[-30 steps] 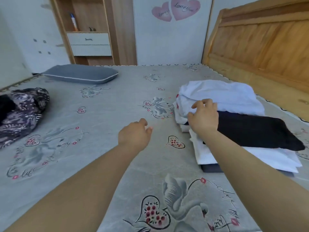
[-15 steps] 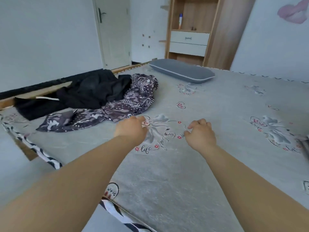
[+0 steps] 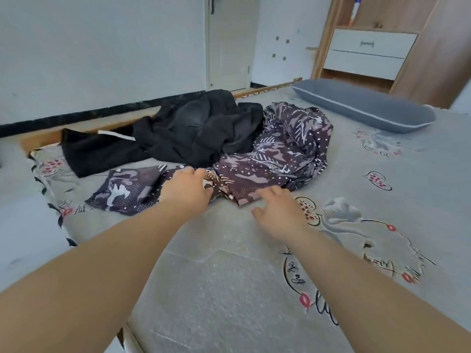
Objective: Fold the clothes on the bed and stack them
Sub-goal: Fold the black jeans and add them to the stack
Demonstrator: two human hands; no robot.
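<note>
A grey floral bed carries a crumpled patterned purple garment near its far-left edge; soft, light, probably slippery. Left hand grips its hem, right hand hovers spread beside it.

Two bare forearms enter from the lower corners of the frame, no sleeves visible; the left hand and right hand carry no rings, watches or gloves.
</note>
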